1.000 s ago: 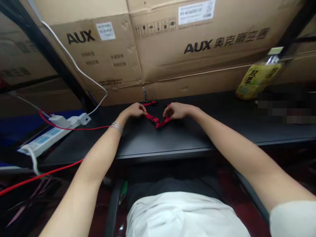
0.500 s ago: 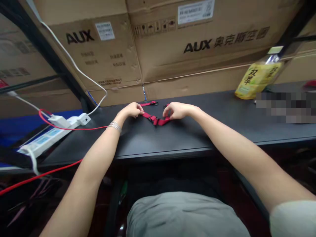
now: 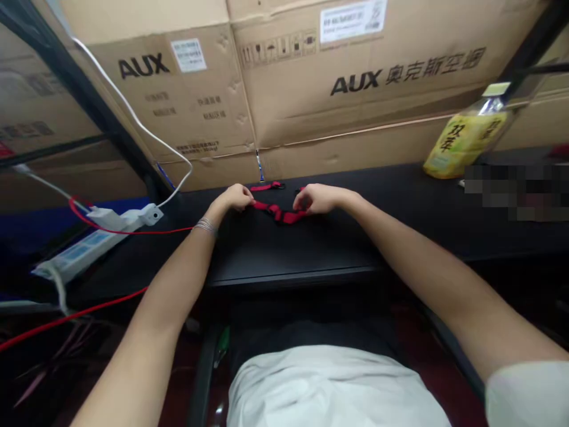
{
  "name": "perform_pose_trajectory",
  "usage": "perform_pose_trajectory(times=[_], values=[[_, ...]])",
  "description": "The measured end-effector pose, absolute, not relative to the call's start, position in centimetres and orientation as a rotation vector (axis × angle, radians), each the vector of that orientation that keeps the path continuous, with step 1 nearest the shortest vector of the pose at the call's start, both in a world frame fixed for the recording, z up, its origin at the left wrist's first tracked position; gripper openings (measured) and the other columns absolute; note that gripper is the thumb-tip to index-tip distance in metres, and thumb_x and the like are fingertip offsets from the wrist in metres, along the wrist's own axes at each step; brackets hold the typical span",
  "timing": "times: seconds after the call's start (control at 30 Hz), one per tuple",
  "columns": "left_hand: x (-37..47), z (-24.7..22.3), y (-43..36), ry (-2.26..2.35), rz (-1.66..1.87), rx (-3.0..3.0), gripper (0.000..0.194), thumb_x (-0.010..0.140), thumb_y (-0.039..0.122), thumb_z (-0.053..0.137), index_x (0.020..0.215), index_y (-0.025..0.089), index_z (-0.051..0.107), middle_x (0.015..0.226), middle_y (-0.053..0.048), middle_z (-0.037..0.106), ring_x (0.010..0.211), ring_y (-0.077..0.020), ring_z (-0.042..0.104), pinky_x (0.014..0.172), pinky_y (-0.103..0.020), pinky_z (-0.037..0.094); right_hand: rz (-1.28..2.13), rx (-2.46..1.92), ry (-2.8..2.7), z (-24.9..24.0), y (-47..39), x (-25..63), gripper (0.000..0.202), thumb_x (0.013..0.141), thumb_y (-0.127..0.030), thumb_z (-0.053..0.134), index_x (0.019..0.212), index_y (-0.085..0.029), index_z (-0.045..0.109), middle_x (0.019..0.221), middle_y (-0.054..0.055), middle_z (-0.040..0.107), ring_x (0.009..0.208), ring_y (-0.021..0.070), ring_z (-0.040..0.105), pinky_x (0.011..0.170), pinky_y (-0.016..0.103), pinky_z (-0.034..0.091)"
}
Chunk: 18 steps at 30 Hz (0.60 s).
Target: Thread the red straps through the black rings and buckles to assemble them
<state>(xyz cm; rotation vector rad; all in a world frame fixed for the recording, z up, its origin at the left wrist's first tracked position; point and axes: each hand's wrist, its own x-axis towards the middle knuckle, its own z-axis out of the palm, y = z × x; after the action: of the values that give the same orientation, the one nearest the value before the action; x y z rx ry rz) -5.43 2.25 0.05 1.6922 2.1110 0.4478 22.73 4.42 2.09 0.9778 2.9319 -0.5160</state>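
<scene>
Head view shows your left hand (image 3: 239,197) pinching a red webbing strap (image 3: 290,217) at its left part, toward the far edge of the black tabletop (image 3: 347,252). Your right hand (image 3: 320,198) curls narrowly at the strap's right part; I cannot tell whether it grips. You seem to be adjusting the strap; the next move calls for steady left fingertips.

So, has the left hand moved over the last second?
Yes, slightly: the left hand, pinching the strap, has shifted left, judged against the carton seam behind it.
</scene>
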Motion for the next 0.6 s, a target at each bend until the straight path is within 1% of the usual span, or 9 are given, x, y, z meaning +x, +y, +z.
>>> perform_pose_trajectory(times=[0.23,0.37,0.6], values=[[-5.1,0.12,2.11,2.083,0.469,1.678,0.011,0.069,0.018,0.074,0.078,0.014,0.069,0.048,0.001,0.057,0.045,-0.0129,0.055,0.046,-0.02,0.044,-0.53,0.951,2.929,2.17,4.4,22.69,0.048,0.068,-0.004,0.06,0.112,-0.019,0.073,0.11,0.002,0.072,0.092,0.0154,0.067,0.076,0.018,0.047],[-5.11,0.07,2.1,2.085,0.478,1.676,0.013,0.069,0.017,0.073,0.081,0.014,0.069,0.047,0.002,0.056,0.044,-0.0124,0.054,0.045,-0.02,0.043,-0.537,0.92,2.938,2.12,4.5,22.72,0.05,0.067,-0.002,0.059,0.112,-0.019,0.073,0.109,0.002,0.072,0.092,0.0148,0.066,0.073,0.017,0.046],[-5.24,0.02,2.14,2.066,0.462,1.688,0.01,0.067,0.018,0.072,0.077,0.016,0.07,0.049,0.002,0.057,0.044,-0.0124,0.054,0.044,-0.02,0.042,-0.533,0.912,2.934,2.1,4.59,22.74,0.051,0.066,-0.003,0.058,0.111,-0.02,0.074,0.109,0.001,0.073,0.094,0.0155,0.066,0.073,0.018,0.046]])
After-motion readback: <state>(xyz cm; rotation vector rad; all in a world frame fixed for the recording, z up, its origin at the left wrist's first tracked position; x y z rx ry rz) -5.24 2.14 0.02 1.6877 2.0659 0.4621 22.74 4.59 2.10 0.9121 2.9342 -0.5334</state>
